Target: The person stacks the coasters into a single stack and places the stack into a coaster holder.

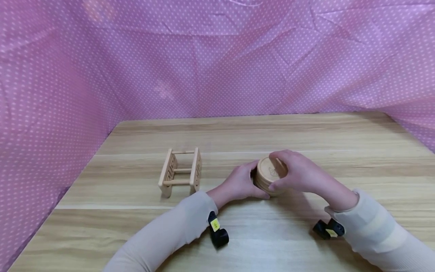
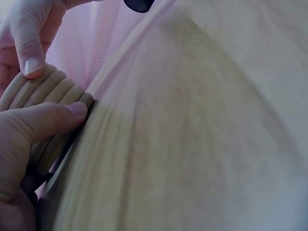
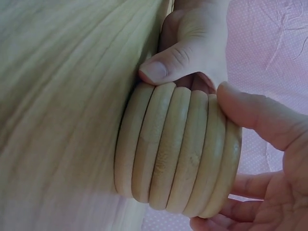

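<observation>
Several round wooden coasters (image 3: pixel 175 154) stand stacked upright on the table, the top one (image 1: pixel 270 169) bearing a line drawing. My left hand (image 1: pixel 239 183) holds the lower left side of the stack. In the left wrist view, its thumb (image 2: pixel 57 118) lies across the lowest coasters. From above and the right, my right hand (image 1: pixel 300 173) grips the top of the stack. Its thumb (image 3: pixel 240 106) presses the near edge and its fingers (image 3: pixel 250 185) reach around the far side. The coasters touch one another face to face.
A wooden rack (image 1: pixel 181 171) with two carved side panels joined by round rods stands left of the hands. The light wood-grain table (image 1: pixel 217 136) ends at a pink dotted cloth (image 1: pixel 217 68) behind and on both sides. Small black cameras (image 1: pixel 219 234) are strapped to both sleeves.
</observation>
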`<state>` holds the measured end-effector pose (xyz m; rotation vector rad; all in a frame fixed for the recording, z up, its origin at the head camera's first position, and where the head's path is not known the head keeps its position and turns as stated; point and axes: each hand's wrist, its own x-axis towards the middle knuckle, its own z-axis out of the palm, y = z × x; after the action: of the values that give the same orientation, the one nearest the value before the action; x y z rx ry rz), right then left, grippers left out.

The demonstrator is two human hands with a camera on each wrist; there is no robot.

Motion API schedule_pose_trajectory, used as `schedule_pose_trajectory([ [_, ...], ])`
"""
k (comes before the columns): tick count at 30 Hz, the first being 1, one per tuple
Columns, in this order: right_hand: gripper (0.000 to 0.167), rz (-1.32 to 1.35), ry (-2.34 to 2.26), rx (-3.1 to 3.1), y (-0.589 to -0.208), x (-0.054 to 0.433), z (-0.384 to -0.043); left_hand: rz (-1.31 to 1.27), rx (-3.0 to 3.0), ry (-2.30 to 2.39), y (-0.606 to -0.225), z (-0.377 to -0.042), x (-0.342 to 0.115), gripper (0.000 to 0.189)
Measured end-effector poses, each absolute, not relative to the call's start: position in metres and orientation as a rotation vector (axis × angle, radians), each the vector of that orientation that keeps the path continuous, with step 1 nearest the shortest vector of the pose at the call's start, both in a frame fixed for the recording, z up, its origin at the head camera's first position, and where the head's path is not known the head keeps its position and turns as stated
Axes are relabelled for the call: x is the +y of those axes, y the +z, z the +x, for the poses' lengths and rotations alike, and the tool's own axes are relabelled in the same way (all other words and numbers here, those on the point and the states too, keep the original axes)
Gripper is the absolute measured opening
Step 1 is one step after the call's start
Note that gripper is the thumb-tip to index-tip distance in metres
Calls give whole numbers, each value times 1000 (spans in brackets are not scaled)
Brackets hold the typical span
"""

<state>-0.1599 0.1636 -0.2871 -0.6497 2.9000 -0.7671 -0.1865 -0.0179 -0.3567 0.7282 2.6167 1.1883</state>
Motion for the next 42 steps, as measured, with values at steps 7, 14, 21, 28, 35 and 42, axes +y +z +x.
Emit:
schedule_pose_trajectory([
  [7,81,-642,-780,2868,-284,165,-159,715,2588,1216,-357,-187,-20,91],
  [14,85,-664,-836,2822,-284,169,-158,681,2555,1253,-358,-186,-23,90],
  [21,87,-697,-934,2759,-286,174,-159,675,2497,1339,-358,-184,-26,87],
  [28,85,-702,-1065,2658,-287,179,-159,629,2406,1490,-358,-180,-26,87],
  [35,83,-716,-1239,2546,-296,183,-161,604,2311,1602,-358,-179,-30,85],
  [42,87,-732,-1353,2466,-305,183,-165,638,2290,1664,-355,-176,-35,84],
])
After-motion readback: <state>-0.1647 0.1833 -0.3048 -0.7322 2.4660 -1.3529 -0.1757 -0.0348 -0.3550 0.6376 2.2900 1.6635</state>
